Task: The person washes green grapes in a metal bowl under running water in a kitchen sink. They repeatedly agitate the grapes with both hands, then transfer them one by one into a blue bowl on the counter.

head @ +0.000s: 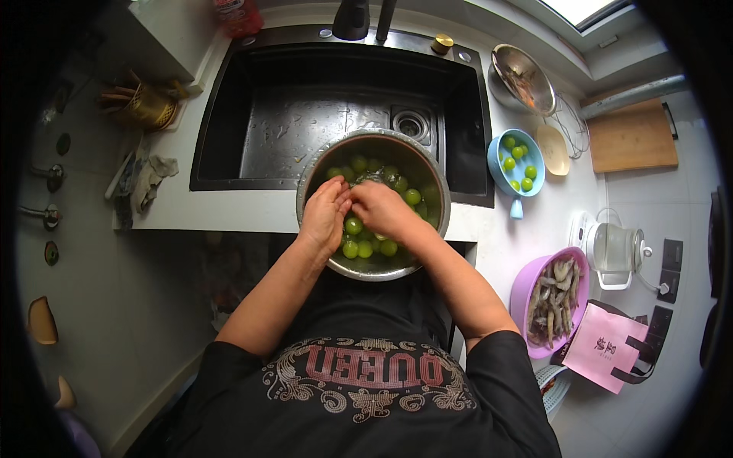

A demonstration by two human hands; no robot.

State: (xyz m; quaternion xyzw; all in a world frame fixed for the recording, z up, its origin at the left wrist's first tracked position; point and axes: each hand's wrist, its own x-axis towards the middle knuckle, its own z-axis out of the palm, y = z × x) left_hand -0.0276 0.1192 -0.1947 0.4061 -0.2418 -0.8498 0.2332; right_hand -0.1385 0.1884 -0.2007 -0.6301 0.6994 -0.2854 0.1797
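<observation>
A round metal pot (373, 277) holds water and several green grapes (354, 225), and it rests at the front edge of the sink. Over the pot, my left hand (325, 213) is cupped with its palm turned inward. My right hand (381, 207) meets it at the fingertips, fingers bent. Whether anything small lies between the fingers is hidden. To the right of the sink stands a light blue handled bowl (517, 189) with several more green grapes in it.
Behind the pot is a black sink (320, 114) with a faucet (351, 20). On the right counter are a metal bowl (544, 103), a cutting board (633, 137), a purple basin (518, 297) of raw shrimp, a glass kettle (613, 247) and a pink bag (604, 346). A cloth (153, 177) lies left.
</observation>
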